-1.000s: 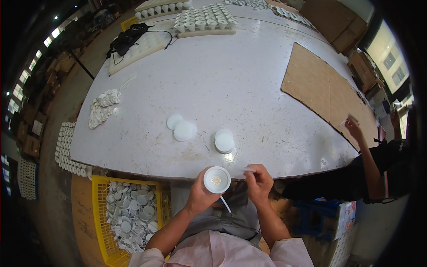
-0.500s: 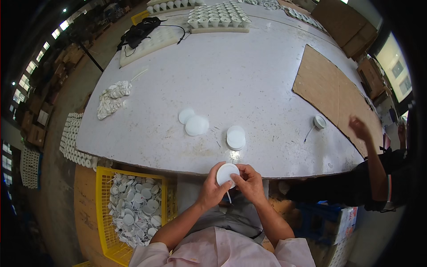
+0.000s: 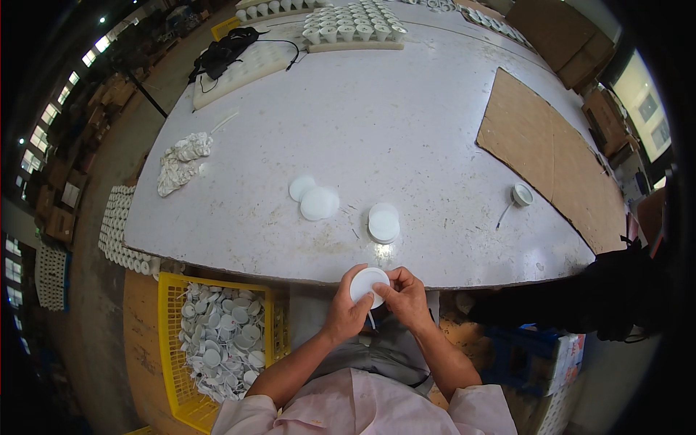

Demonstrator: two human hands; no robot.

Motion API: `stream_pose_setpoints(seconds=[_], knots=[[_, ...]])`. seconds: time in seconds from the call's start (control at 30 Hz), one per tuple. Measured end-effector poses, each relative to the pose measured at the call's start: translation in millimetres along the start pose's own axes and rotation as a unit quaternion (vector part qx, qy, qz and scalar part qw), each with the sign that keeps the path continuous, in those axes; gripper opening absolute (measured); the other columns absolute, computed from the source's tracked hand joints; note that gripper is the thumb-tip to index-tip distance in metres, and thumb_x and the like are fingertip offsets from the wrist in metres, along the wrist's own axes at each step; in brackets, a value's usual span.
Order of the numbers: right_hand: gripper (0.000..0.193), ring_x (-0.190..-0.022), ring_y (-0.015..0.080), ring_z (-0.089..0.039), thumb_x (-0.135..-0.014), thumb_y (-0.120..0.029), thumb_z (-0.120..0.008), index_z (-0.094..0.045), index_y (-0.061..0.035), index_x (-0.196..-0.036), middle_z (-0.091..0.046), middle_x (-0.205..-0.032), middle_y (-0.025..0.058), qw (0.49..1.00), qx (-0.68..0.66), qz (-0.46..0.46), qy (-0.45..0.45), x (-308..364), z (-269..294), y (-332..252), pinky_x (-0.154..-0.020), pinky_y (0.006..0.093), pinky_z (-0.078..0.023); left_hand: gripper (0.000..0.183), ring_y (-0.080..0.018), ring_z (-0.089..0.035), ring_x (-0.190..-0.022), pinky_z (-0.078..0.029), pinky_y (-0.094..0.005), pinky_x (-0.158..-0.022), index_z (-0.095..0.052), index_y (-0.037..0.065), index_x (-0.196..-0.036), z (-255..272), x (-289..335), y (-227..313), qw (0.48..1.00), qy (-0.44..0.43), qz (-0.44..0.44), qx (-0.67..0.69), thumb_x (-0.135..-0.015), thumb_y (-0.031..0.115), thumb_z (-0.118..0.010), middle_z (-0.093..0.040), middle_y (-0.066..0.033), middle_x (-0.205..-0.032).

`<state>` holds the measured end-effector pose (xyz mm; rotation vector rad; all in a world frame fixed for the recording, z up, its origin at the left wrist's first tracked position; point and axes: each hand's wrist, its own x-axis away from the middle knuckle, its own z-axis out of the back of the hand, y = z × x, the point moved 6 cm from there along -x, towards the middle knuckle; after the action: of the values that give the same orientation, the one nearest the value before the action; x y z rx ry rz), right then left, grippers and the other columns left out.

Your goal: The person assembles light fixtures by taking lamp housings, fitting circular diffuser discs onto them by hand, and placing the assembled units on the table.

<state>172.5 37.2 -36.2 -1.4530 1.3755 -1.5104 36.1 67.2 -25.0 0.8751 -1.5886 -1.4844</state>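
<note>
Just off the table's near edge, my left hand (image 3: 344, 313) and my right hand (image 3: 409, 300) hold a white round lamp piece (image 3: 367, 281) between them. A short white lead hangs below it. The left fingers wrap its left side and the right thumb presses on its face. Beyond my hands lies a small stack of thin white discs (image 3: 383, 223). Farther left, more white discs (image 3: 319, 204) overlap on the table. What is under the held piece is hidden.
At lower left stands a yellow crate (image 3: 169, 348) full of white round pieces with leads. The white table (image 3: 406, 130) bears a crumpled cloth (image 3: 181, 163), a cardboard sheet (image 3: 544, 145), a small white lamp cup (image 3: 521, 194) and rows of white cups (image 3: 355, 32). Dark fabric (image 3: 602, 297) shows at right.
The other person's hand and forearm over the cardboard at right have gone from view. My hands stay on the lamp piece, almost unmoved.
</note>
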Motion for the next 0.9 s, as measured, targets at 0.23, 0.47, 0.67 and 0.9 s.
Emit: stream_pose_setpoints(seconds=[0.23,0.47,0.67,0.9], knots=[[0.021,-0.064,0.0020,-0.045,-0.084,-0.016,-0.073,-0.061,-0.0016,-0.093,-0.055,-0.074,-0.0036,0.999,-0.044,0.021,0.017,-3,-5,8,-0.055,0.0185,-0.040,0.050,-0.0209,-0.056,-0.101,-0.045,-0.0329,-0.089,-0.037,0.001,-0.133,2,-3,3,0.999,0.021,-0.014,-0.035,-0.085,0.003,-0.050,-0.056,-0.0152,-0.112],[0.015,-0.069,0.0027,-0.051,-0.085,-0.011,-0.070,-0.059,-0.0028,-0.090,-0.061,-0.080,-0.0007,0.999,0.002,0.032,0.006,-9,-8,6,-0.061,0.0188,-0.044,0.049,-0.0228,-0.054,-0.108,-0.042,-0.0343,-0.095,-0.039,-0.002,-0.131,8,-5,4,1.000,0.024,0.004,0.009,-0.084,0.002,-0.051,-0.053,-0.0175,-0.118],[0.041,-0.071,0.0080,-0.052,-0.078,-0.011,-0.075,-0.058,-0.0023,-0.114,-0.057,-0.092,0.0025,0.978,0.112,0.140,0.103,-20,54,-47,-0.057,0.0215,-0.045,0.058,-0.0304,-0.057,-0.109,-0.042,-0.0365,-0.099,-0.041,-0.002,-0.126,61,27,4,0.967,0.100,0.048,0.229,-0.069,-0.001,-0.047,-0.057,-0.0229,-0.115],[0.079,-0.120,0.0385,-0.044,-0.066,-0.029,-0.080,-0.045,0.0037,-0.129,-0.049,-0.126,0.0246,0.667,0.426,0.228,0.568,-67,321,-99,-0.102,0.0436,-0.035,0.038,-0.0266,-0.063,-0.062,-0.047,-0.0321,-0.041,-0.051,0.001,-0.105,241,129,-110,0.887,0.398,0.163,0.165,-0.068,0.011,-0.047,-0.057,-0.0136,-0.084]])
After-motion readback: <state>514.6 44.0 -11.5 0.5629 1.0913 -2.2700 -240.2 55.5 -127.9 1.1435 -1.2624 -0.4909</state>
